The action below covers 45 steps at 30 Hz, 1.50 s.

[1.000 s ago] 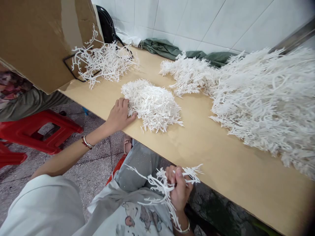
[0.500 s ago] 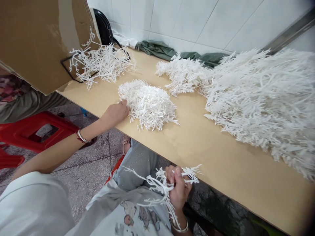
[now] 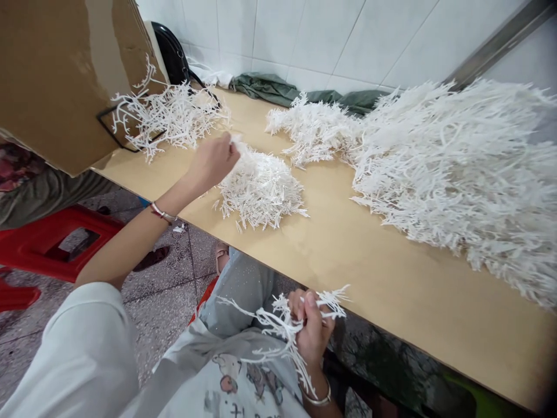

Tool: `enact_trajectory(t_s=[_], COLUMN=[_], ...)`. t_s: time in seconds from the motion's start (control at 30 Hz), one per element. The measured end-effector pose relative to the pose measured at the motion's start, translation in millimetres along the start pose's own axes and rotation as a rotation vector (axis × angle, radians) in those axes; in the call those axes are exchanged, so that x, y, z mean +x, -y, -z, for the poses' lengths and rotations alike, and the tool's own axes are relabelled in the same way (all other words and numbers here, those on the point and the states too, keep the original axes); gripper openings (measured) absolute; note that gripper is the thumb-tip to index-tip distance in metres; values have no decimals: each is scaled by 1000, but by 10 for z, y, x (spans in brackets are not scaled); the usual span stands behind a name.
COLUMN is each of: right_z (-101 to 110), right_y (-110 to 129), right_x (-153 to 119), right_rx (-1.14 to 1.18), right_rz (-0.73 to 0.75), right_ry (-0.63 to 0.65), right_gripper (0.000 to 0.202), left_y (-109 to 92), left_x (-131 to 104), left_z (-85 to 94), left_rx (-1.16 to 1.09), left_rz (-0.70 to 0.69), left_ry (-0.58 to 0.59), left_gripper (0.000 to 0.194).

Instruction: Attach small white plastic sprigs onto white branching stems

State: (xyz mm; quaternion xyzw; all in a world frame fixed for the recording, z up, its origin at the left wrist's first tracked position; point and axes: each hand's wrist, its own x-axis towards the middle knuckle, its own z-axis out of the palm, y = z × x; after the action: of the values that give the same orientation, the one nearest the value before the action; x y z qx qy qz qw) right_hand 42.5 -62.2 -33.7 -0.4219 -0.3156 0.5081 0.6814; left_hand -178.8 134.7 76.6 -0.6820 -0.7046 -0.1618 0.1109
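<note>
At the far left edge of the middle heap of short white plastic sprigs (image 3: 265,188), my left hand (image 3: 213,159) has its fingers curled together. Whatever they pinch is hidden against the white heap. My right hand (image 3: 313,325), closed like a fist, holds a bunch of branching white plastic twigs (image 3: 278,325) over my lap, by the table's near edge. The twigs stick out on both sides of the fist and hang below it.
On the tan table (image 3: 331,249), looser white twigs (image 3: 174,116) lie by a cardboard box (image 3: 56,69) and black wire frame. A large white heap (image 3: 456,180) covers the right. Green cloth (image 3: 270,87) runs along the wall. A red stool (image 3: 56,244) and another person's leg are left.
My left hand has moved up and away from me along the heap's left edge, and a few sprigs there have shifted. My right hand keeps its twigs. The view has shifted slightly.
</note>
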Motion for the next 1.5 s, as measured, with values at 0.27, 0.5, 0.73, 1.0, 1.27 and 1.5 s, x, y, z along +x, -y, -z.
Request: enact_trajectory(t_s=[0.27,0.5,0.73,1.0,1.27,1.5], right_z=[70,60,43,-33,-16,-68], right_y=[16,28,-14,-99,-114,-38], right_x=[-23,2,27,62,68,171], right_rx=[-7,-40,-8,-31,-36,-55], right_rz=[-12,37,34,0,15,61], right_ry=[-47,-25,-11,73,4,-38], right_gripper=[54,54,53,53,53,51], left_y=[-465,-334,62,329,305,420], left_x=[239,-18,-500,-890,-538,-147], left_z=[-111,-279,-123,-391,-554,-332], left_rx=[-64,-235,-350,-264,-361,-437], left_rz=[-433,-323,-180,-111,-271,-166], left_ry=[9,4,185,263,268,61], left_gripper=[39,59,104,146,139,91])
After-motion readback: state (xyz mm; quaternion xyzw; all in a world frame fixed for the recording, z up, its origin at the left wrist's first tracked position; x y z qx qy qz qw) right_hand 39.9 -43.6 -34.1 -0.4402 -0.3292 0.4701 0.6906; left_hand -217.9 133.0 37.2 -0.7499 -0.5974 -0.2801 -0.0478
